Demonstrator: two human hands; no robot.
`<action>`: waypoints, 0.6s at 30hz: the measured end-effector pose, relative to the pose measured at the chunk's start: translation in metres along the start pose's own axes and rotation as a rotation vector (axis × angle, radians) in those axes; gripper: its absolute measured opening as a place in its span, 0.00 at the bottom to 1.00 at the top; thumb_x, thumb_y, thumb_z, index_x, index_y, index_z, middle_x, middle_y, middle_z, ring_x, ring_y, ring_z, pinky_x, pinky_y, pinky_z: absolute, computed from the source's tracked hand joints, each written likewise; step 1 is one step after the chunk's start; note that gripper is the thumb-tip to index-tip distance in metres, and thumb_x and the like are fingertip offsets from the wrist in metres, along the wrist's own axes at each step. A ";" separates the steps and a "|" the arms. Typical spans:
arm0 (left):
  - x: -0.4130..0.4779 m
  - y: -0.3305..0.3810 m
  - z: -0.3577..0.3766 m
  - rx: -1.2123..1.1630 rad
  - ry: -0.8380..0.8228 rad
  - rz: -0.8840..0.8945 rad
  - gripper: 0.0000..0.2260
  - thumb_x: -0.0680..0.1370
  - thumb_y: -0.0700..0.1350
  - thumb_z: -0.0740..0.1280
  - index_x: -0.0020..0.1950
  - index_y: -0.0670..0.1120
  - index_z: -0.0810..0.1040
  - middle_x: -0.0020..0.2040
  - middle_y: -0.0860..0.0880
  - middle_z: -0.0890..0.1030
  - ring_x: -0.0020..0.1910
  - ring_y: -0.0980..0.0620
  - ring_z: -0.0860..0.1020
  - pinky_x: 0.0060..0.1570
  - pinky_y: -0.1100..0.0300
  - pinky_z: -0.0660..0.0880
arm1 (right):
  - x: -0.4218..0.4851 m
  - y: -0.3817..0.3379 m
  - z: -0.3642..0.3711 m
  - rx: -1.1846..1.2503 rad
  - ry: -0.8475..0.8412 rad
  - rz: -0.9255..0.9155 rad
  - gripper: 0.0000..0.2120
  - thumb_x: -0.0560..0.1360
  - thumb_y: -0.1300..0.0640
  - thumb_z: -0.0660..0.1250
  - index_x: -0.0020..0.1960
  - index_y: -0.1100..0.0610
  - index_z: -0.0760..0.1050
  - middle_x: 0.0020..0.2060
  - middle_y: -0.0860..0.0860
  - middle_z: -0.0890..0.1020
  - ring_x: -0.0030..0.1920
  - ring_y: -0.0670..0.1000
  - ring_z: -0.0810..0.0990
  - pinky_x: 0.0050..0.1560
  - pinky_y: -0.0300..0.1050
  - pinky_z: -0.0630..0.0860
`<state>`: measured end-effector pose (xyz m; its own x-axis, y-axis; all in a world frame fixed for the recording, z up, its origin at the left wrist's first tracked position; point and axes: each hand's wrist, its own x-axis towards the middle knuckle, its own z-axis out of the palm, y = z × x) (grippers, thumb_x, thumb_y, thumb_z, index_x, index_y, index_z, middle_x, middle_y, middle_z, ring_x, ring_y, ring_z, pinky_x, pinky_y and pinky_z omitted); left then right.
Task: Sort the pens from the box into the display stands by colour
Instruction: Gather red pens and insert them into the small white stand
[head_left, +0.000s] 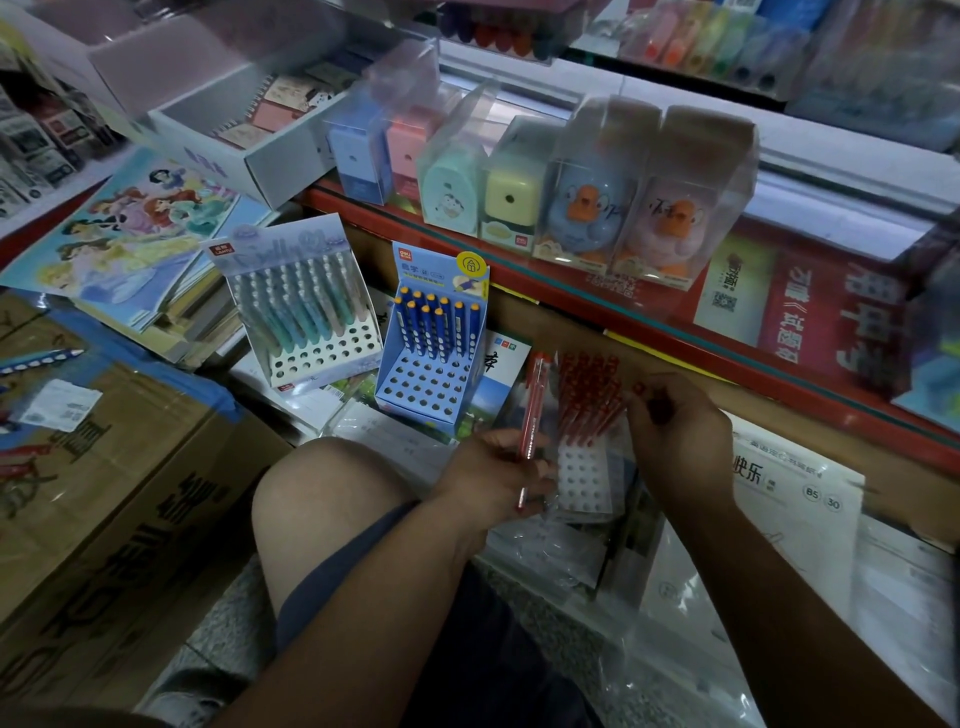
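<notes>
My left hand (496, 470) grips a red pen (534, 410) that points up and away, just left of a white stand (582, 480) filled with several red pens (589, 397). My right hand (675, 434) is at the right side of that stand, fingers pinched on another red pen (640, 388) among the row. A blue stand (431, 387) with several blue pens (434, 325) stands further left. Beyond it a pale stand (324, 358) carries several teal and grey pens (301, 306). The box the pens come from is not clearly visible.
A large cardboard carton (104, 493) lies at the left with a loose blue pen (41, 359) on it. A red shelf edge (649, 322) runs behind the stands, with boxed sharpeners (597, 208) on top. My knee (332, 499) is below the stands; clear plastic bags (597, 597) lie underneath.
</notes>
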<state>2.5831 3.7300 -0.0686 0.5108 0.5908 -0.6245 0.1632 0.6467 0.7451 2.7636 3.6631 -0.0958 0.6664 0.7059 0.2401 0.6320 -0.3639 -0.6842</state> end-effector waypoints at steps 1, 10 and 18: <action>0.000 0.000 0.000 0.001 0.000 -0.001 0.09 0.78 0.31 0.66 0.51 0.44 0.80 0.42 0.43 0.82 0.33 0.53 0.80 0.32 0.62 0.78 | 0.000 0.000 0.000 -0.004 0.002 0.001 0.06 0.77 0.59 0.70 0.52 0.59 0.81 0.43 0.51 0.83 0.40 0.46 0.78 0.43 0.38 0.70; 0.004 -0.003 -0.001 0.027 0.000 -0.007 0.09 0.78 0.32 0.68 0.54 0.44 0.80 0.47 0.42 0.83 0.40 0.49 0.82 0.37 0.60 0.80 | 0.001 0.004 0.002 -0.005 0.045 -0.004 0.04 0.77 0.60 0.71 0.51 0.59 0.81 0.43 0.51 0.83 0.41 0.48 0.79 0.45 0.42 0.74; 0.005 -0.004 -0.001 0.019 0.000 -0.013 0.09 0.77 0.32 0.68 0.52 0.45 0.80 0.48 0.42 0.83 0.40 0.48 0.82 0.36 0.60 0.80 | 0.000 0.006 0.003 -0.001 0.070 -0.016 0.04 0.76 0.61 0.70 0.51 0.58 0.81 0.44 0.51 0.83 0.42 0.50 0.80 0.46 0.44 0.76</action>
<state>2.5845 3.7311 -0.0747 0.5088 0.5820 -0.6343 0.1862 0.6450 0.7411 2.7660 3.6633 -0.1019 0.6825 0.6671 0.2986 0.6429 -0.3537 -0.6793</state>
